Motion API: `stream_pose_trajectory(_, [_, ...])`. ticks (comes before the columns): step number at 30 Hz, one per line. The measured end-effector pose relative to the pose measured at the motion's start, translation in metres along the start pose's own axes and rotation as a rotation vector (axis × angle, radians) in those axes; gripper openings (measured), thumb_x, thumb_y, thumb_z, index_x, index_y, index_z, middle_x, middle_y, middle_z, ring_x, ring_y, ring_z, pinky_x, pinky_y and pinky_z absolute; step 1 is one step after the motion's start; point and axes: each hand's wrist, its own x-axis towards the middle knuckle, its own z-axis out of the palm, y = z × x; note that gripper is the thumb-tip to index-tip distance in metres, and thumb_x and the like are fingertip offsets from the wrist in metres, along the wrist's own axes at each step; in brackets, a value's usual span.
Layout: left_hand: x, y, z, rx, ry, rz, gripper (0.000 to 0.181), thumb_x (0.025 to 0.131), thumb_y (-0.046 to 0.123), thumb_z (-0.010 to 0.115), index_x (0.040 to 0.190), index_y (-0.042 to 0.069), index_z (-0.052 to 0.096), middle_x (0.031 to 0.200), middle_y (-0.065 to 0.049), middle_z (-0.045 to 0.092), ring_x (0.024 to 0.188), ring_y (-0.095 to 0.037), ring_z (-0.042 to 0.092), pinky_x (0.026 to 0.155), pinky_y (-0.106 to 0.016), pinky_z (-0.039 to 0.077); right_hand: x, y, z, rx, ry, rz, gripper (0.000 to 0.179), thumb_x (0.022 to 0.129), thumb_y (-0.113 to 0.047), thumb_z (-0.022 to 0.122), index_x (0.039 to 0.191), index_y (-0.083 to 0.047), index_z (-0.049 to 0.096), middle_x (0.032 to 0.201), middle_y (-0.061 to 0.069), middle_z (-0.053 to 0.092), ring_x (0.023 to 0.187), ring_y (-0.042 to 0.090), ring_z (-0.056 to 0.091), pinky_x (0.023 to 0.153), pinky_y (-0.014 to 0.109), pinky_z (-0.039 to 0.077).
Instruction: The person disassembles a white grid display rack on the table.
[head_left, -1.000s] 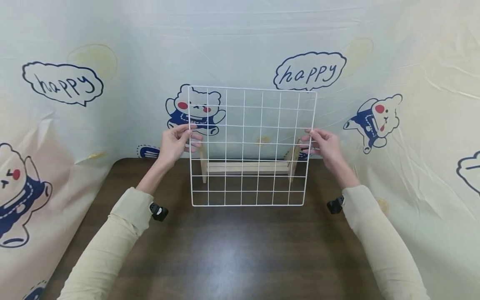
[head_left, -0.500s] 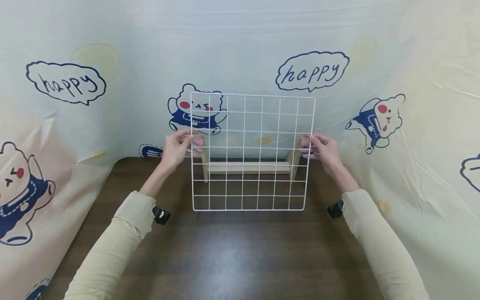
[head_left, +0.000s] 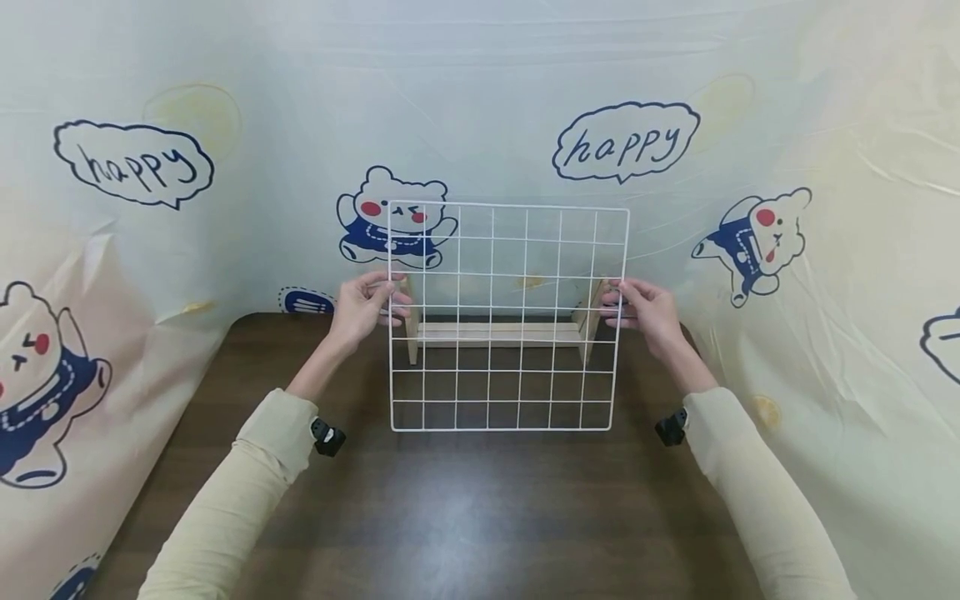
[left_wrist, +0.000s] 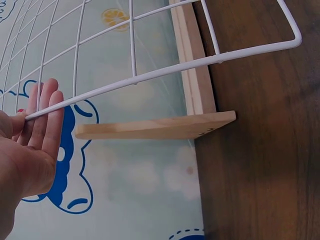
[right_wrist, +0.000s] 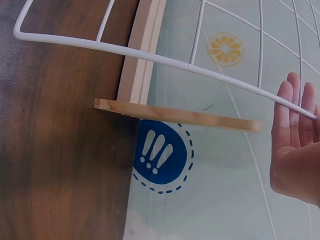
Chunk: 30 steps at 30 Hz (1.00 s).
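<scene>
A white wire grid panel point(head_left: 501, 430) is held up, facing me, in the middle of the head view. My left hand point(head_left: 358, 310) pinches its left edge wire between thumb and fingers, the other fingers reaching behind the mesh. At the opposite edge, my right hand point(head_left: 651, 315) pinches the wire in much the same way. Behind the panel is a light wooden stand point(head_left: 506, 331) with a crossbar and two upright side pieces, seen through the mesh. Both wrist views show the panel's edge wire passing in front of a wooden side piece point(left_wrist: 155, 128), apart from it.
The stand sits near the back of a dark brown wooden table point(head_left: 465, 517). A pale cloth point(head_left: 480, 108) printed with bears and "happy" bubbles hangs behind the table and along both sides.
Both hands have lowered the grid panel and carried it a little farther away, toward the wooden stand. The grip on its two edges is unchanged, and the stand stays in place.
</scene>
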Motion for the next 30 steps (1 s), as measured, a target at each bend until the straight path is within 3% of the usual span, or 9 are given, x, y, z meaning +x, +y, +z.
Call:
stream_pose_trajectory(6, [-0.001,-0.002,0.0,-0.004,-0.029,-0.021,0.028,0.101,0.008,0.049,0.125,-0.003,0.059,0.095,-0.028,0.068,0.081,-0.042,0.068,0.065,-0.047,0.059,-0.002,0.005,-0.001,0.007,-0.004,0.028,0.02,0.101,-0.015,0.051,0.113,-0.005,0.064,0.099,0.017,0.07,0.092,0.031,0.07,0.086,0.05,0.05])
stream_pose_trajectory(11, [-0.005,-0.003,-0.003,0.008,-0.062,-0.063,0.031,0.102,0.009,0.049,0.129,-0.003,0.056,0.1,-0.031,0.066,0.082,-0.041,0.069,0.069,-0.05,0.057,-0.003,0.008,-0.002,0.016,-0.008,0.078,0.019,0.101,-0.016,0.052,0.111,-0.006,0.064,0.103,0.018,0.07,0.09,0.025,0.071,0.085,0.047,0.052])
stream_pose_trajectory(16, [-0.009,-0.007,-0.003,0.004,-0.068,-0.081,0.032,0.101,0.011,0.05,0.13,-0.003,0.055,0.101,-0.031,0.066,0.083,-0.039,0.069,0.069,-0.049,0.057,-0.006,0.011,-0.002,-0.027,-0.004,0.103,0.028,0.101,-0.017,0.052,0.122,-0.001,0.06,0.112,0.023,0.066,0.094,0.025,0.07,0.085,0.043,0.054])
stream_pose_trajectory(20, [-0.01,-0.012,-0.002,-0.014,-0.06,-0.081,0.031,0.101,0.01,0.051,0.129,-0.002,0.056,0.097,-0.027,0.068,0.078,-0.033,0.071,0.068,-0.05,0.057,-0.008,0.012,-0.003,-0.043,-0.001,0.117,0.041,0.101,-0.018,0.051,0.134,0.007,0.049,0.113,0.022,0.066,0.101,0.034,0.066,0.083,0.042,0.055])
stream_pose_trajectory(26, [-0.012,-0.017,0.0,-0.022,-0.071,-0.097,0.031,0.101,0.011,0.05,0.129,-0.003,0.056,0.098,-0.03,0.067,0.081,-0.035,0.071,0.069,-0.051,0.057,-0.002,0.03,-0.012,-0.054,0.004,0.114,0.041,0.1,-0.025,0.053,0.132,0.001,0.053,0.107,0.016,0.069,0.096,0.029,0.069,0.082,0.04,0.056])
stream_pose_trajectory(30, [-0.015,-0.019,0.001,-0.022,-0.089,-0.102,0.031,0.102,0.01,0.049,0.129,-0.004,0.055,0.098,-0.03,0.067,0.081,-0.035,0.071,0.069,-0.05,0.057,-0.006,0.031,-0.013,-0.064,0.003,0.141,0.045,0.101,-0.024,0.051,0.137,0.003,0.048,0.115,0.021,0.065,0.099,0.033,0.067,0.088,0.045,0.053])
